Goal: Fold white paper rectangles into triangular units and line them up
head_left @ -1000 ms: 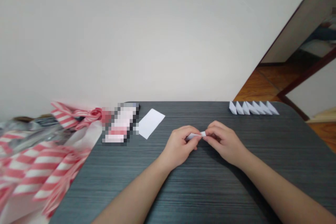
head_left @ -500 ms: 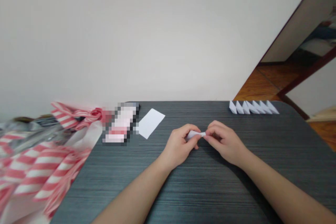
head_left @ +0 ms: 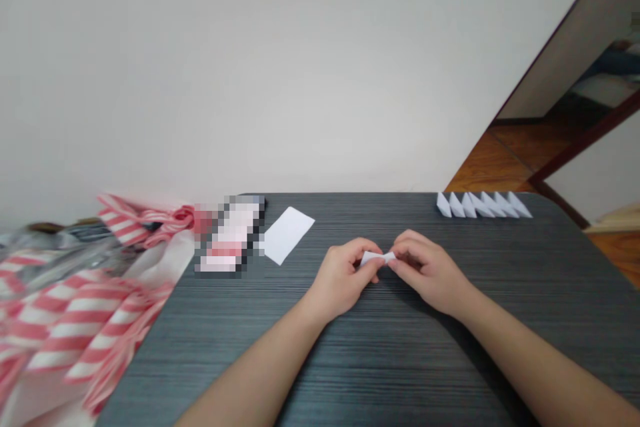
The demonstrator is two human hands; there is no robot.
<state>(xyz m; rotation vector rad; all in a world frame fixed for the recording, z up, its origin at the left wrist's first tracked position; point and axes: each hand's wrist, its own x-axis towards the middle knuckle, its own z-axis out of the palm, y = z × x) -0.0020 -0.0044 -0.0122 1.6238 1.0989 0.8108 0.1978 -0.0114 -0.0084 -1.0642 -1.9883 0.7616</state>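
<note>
Between my two hands is a small folded piece of white paper (head_left: 379, 258), pinched at both ends above the middle of the dark table (head_left: 350, 360). My left hand (head_left: 345, 275) has its thumb and fingers closed on the left end. On the right end, the thumb and fingertips of my right hand (head_left: 425, 268) are closed as well. Fingers cover parts of the paper, so its full shape is hidden. Left of my hands lies a flat white sheet of paper (head_left: 289, 235). Several folded white paper pieces (head_left: 483, 205) stand in a row at the back right.
A phone-like device with a blurred screen (head_left: 233, 233) lies at the table's back left. Red-and-white striped cloth (head_left: 80, 320) is heaped beyond the left edge. A pale wall (head_left: 320, 80) rises behind the table. Wooden floor (head_left: 520, 153) shows at the right.
The paper between my fingers has turned slightly and shows a more pinched middle with a flared left end. My hands have barely shifted; the other things are where they were.
</note>
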